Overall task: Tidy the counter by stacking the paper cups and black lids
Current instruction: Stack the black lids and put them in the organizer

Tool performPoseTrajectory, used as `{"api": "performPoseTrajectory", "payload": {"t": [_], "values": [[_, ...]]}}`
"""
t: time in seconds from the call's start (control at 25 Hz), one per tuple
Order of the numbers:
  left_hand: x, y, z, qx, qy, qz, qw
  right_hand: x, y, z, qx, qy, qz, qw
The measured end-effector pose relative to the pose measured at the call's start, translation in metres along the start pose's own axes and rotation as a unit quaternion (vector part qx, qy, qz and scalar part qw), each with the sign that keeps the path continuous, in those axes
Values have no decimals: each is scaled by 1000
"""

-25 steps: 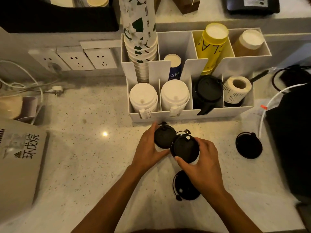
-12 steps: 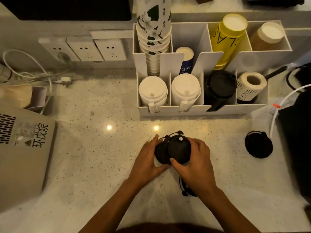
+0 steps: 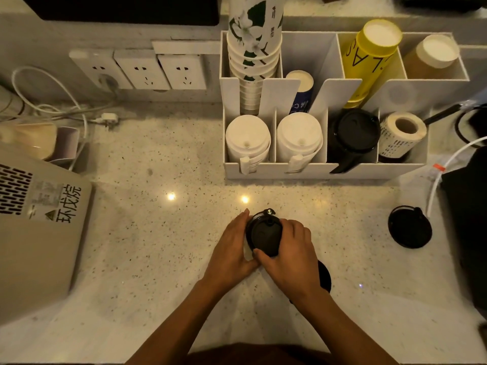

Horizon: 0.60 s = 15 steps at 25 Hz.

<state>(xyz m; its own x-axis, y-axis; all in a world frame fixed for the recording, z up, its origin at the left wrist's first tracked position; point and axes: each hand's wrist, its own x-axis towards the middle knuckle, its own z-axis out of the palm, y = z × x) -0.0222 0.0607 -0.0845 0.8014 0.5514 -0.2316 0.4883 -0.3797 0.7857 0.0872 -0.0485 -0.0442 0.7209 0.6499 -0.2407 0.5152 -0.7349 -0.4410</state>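
Left hand point(image 3: 232, 248): we are cupping the left edge of the stacked black lids point(image 3: 264, 237), fingers curled round them.
Right hand point(image 3: 288, 255): we are gripping the same lids from the right, thumb on the near rim.
Lids' place: centre of frame, over the speckled counter point(image 3: 147, 233).
Loose black lid point(image 3: 409, 227): lying at right.
Another lid point(image 3: 324, 276): peeking out beneath our right wrist.
White organizer point(image 3: 324, 171): standing above centre.

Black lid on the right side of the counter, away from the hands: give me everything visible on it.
The loose black lid is round, dark and matte, plastic by the look, with a raised rim and a small tab or plug loop at its far edge. It lies flat on the speckled counter, right of both hands and in front of the white organizer. Nothing grips it; a white tube passes close by its far right side.
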Motion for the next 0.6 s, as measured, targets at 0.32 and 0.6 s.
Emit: {"api": "performPoseTrajectory", "payload": {"t": [0.32, 0.6], "values": [[0, -2, -1, 11, -16, 11, 1000, 2, 0, 6, -30, -16, -20, 999], [-1, -4, -2, 61, -24, 40, 997, 4, 6, 9, -55, -27, -31, 998]]}}
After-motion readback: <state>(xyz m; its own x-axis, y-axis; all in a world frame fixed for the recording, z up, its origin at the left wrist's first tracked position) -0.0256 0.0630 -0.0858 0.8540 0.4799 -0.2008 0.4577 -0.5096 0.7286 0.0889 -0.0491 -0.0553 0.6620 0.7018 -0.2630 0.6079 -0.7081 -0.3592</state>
